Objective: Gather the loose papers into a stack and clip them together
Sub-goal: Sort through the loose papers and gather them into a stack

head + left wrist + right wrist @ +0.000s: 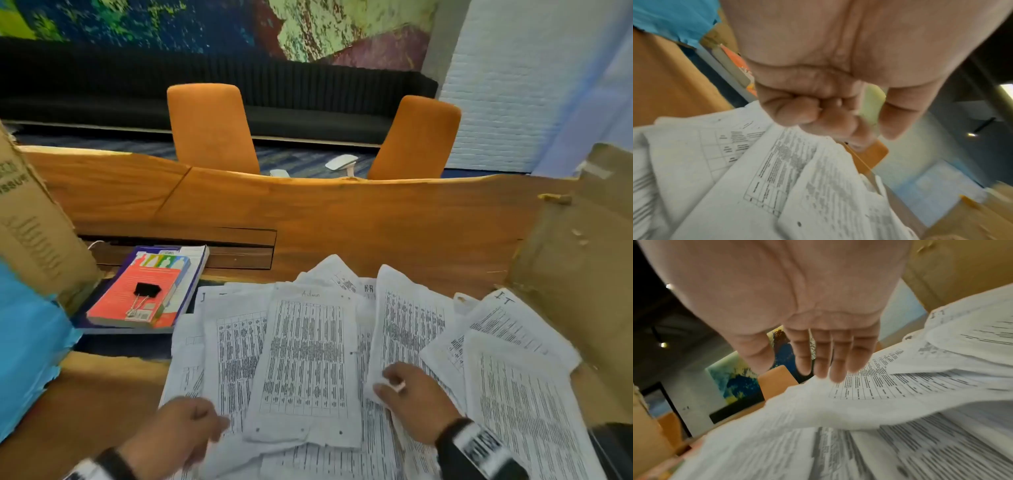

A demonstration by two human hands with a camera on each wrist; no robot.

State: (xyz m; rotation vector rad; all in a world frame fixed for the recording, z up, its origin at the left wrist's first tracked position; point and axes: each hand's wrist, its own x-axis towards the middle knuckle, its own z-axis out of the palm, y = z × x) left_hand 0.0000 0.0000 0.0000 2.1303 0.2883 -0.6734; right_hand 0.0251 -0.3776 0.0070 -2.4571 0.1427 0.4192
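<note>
Several loose printed papers point(308, 349) lie fanned and overlapping on the wooden table point(376, 222). My left hand point(205, 428) is at their left edge; in the left wrist view its fingers point(807, 113) are curled above the sheets point(777, 178) with nothing seen between them. My right hand point(394, 383) rests on a sheet right of centre, and its straight fingers point(836, 366) touch that sheet's edge point(859, 402). A black binder clip point(145, 291) lies on a red book point(120, 308) at the left, away from both hands.
A cardboard box point(30, 233) and a blue sheet point(27, 342) stand at the left. A cardboard flap point(582, 274) rises at the right beside the papers. Two orange chairs point(210, 126) point(414, 137) stand behind the table's far edge.
</note>
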